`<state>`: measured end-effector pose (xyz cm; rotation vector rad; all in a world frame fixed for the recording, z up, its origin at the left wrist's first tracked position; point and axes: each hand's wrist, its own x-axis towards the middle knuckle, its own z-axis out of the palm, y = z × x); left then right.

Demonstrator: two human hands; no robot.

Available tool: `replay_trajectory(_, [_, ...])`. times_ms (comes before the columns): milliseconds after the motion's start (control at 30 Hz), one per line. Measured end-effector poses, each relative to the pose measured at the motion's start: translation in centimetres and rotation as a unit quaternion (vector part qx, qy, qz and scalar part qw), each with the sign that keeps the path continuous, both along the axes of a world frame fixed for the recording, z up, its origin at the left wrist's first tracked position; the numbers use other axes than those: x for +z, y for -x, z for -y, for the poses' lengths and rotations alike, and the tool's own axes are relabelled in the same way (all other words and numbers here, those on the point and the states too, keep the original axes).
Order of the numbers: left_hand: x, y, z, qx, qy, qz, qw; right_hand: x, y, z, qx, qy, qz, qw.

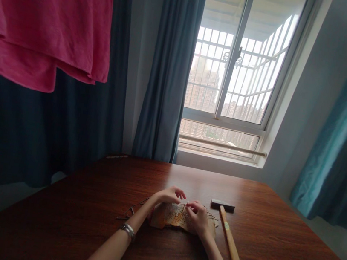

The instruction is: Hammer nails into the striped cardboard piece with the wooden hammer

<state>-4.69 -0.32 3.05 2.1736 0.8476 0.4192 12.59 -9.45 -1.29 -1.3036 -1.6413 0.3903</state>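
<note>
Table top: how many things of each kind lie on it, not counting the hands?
Leather piece with punched holes: 1
Hammer, dark head, wooden handle: 1
Dark cord beside the left hand: 1
Total: 3
The right hand rests on the leather.

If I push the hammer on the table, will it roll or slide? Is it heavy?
The hammer lies flat on the table. Its dark blocky head would probably stop rolling, so it likely slides or pivots. The long wooden handle suggests most weight sits at the head end.
</note>
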Motion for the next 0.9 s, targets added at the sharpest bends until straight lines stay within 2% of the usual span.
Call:
replay_trajectory(100, [-0.4,0.2,0.6,-0.006,-0.030,0.021,0.999,0.0,-0.1,-0.1,0.001,-0.003,0.007,1.000])
replay_trajectory(267, [-1.4,-0.1,2.0,0.021,-0.064,0.041,0.997,0.0,-0.1,0.1,0.005,-0.006,0.021,1.000])
replay_trajectory(467, [-1.3,-0.9,3.2,0.043,-0.135,0.067,0.988,0.2,0.1,0.3,0.003,-0.010,0.037,0.999])
replay_trajectory(900, [-2.6,-1.5,3.4,0.072,-0.084,0.112,0.988,0.5,0.3,0.8,-0.011,0.002,0.057,0.998])
